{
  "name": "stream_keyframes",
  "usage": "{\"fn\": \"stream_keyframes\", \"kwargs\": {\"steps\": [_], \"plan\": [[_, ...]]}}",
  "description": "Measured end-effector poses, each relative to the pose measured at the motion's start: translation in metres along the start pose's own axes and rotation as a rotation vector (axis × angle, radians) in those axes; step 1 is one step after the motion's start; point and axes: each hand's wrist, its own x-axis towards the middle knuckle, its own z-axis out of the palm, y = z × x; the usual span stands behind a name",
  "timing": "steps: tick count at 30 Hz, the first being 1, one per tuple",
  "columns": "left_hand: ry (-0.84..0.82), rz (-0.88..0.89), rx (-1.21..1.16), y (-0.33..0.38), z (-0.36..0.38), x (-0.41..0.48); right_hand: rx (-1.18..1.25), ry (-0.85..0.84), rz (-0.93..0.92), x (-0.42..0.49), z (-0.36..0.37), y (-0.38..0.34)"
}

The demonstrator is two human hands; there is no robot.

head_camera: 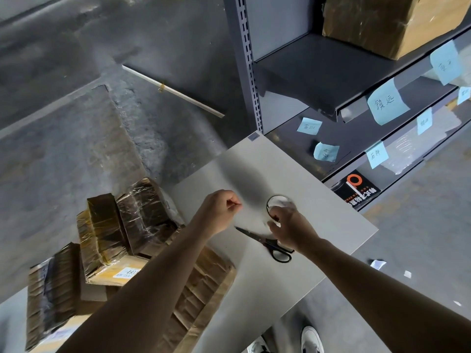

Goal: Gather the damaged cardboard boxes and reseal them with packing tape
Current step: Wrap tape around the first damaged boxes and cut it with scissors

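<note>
You are standing at a grey table (pixel 331 225), looking down at both hands. Your right hand (pixel 293 226), at about five o'clock from the middle of the view, is grasping a roll of clear packing tape (pixel 270 200), fingers curled round its near rim. Your left hand (pixel 219 212), at six o'clock and just beside the roll, is clenched, thumb and forefinger pressing together as if pinching the tape's loose end. The strip itself is too clear to make out. Black-handled scissors (pixel 265 242) are lying on the table just beneath your hands, blades pointing toward ten o'clock.

The cardboard boxes (pixel 122 225) are sitting together at eight o'clock, at the table's left end. They are crumpled and wrapped in old shiny tape, with a flattened cardboard sheet (pixel 204 289) beside them. A metal shelf rack (pixel 318 72) with blue paper notes is standing at two o'clock.

The gathering appears to be done. The resealing appears to be only starting: no fresh strip is showing on any box, so every box seems still to be waiting for tape.
</note>
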Motion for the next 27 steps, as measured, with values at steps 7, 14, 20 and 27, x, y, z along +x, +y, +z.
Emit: {"fn": "stream_keyframes", "kwargs": {"steps": [7, 14, 20, 27], "plan": [[-0.067, -0.044, 0.04, -0.009, 0.009, 0.015, -0.192, 0.009, -0.086, 0.015, 0.012, 0.015], [-0.112, -0.062, 0.057, -0.017, -0.013, 0.02, -0.14, 0.098, -0.182, 0.016, 0.01, 0.011], [-0.197, -0.101, 0.038, -0.037, -0.044, 0.005, 0.353, 0.047, -0.295, 0.008, 0.016, -0.046], [-0.083, -0.105, 0.038, -0.044, -0.055, -0.034, 0.666, -0.403, 0.156, -0.004, 0.038, -0.1]]}}
